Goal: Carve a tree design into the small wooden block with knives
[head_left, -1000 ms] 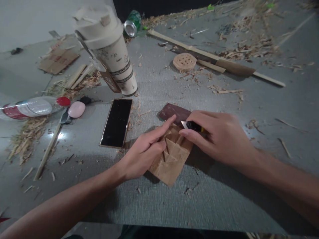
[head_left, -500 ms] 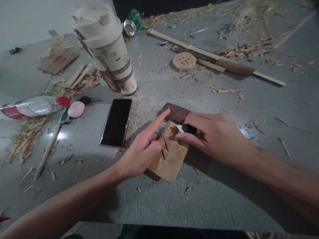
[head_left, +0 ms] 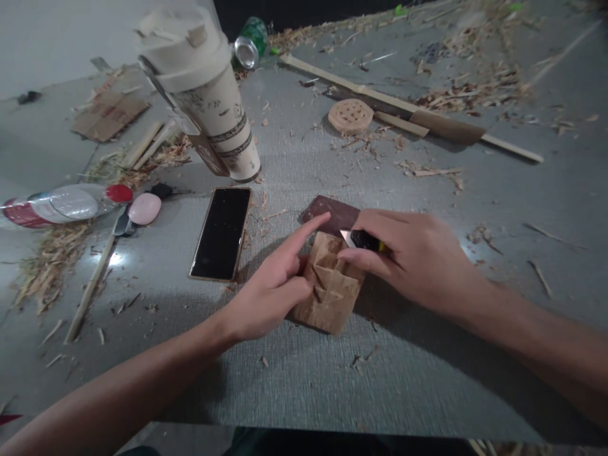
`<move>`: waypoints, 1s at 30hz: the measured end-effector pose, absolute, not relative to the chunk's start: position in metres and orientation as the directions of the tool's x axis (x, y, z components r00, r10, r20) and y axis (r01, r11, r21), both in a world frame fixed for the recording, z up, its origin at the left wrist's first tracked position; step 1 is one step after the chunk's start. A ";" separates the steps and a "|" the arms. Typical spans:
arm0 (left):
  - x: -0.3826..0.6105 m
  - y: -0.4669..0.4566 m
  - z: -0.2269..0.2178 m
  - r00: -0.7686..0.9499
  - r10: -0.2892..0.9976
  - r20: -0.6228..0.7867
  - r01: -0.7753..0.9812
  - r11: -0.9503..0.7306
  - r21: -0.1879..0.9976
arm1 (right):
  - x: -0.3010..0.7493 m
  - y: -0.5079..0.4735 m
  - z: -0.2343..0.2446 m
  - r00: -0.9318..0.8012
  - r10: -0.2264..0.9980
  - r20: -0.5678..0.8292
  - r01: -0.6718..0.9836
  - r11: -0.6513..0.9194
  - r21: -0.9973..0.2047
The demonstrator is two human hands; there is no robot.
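Observation:
A carved wooden block [head_left: 327, 307] with notched cuts across its upper part is gripped at its left edge by my left hand [head_left: 273, 288]. The index finger of that hand stretches forward over a dark brown sheet, perhaps sandpaper [head_left: 332, 212], lying behind the block. My right hand [head_left: 422, 259] is closed around a black and yellow utility knife [head_left: 363, 240]. The knife's short blade points left, just above the block's upper end, and the right thumb rests at the block's upper right. Most of the knife's handle is hidden in the palm.
Left of the block lies a phone [head_left: 221, 234]. Behind it stands a tall cup [head_left: 218, 114]. A plastic bottle [head_left: 71, 202], a pink oval object [head_left: 145, 209] and wood shavings [head_left: 57, 259] are farther left. A round wooden piece [head_left: 350, 116] and long wooden strips [head_left: 384, 98] lie at the back.
The block has turned slightly, its near end shifting right and away from me. The blade has lifted a little and now angles up to the left. My left index finger moved slightly right.

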State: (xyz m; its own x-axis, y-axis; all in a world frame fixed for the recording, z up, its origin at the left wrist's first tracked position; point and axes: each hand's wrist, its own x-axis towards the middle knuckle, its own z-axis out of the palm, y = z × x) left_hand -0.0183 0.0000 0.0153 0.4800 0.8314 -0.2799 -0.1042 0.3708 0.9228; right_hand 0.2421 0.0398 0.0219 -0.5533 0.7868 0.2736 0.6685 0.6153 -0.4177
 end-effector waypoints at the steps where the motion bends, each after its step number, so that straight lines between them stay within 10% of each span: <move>1: -0.019 0.000 0.015 0.504 0.825 -0.256 -0.126 0.363 0.923 | 0.241 0.039 0.024 -0.548 0.787 0.282 0.661 0.615 -0.430; 9: -0.017 -0.005 0.018 0.726 0.631 -0.275 -0.138 0.525 0.840 | 0.237 0.032 0.037 -0.496 0.749 0.439 0.503 0.660 -0.558; 21: -0.007 0.001 0.011 0.418 0.871 -0.257 -0.512 0.460 0.725 | 0.249 0.052 0.010 -0.360 0.861 0.360 0.740 0.498 -0.451; 30: -0.007 0.003 0.010 0.369 0.890 -0.268 -0.479 0.429 0.766 | 0.251 0.055 0.006 -0.306 0.898 0.317 0.846 0.409 -0.342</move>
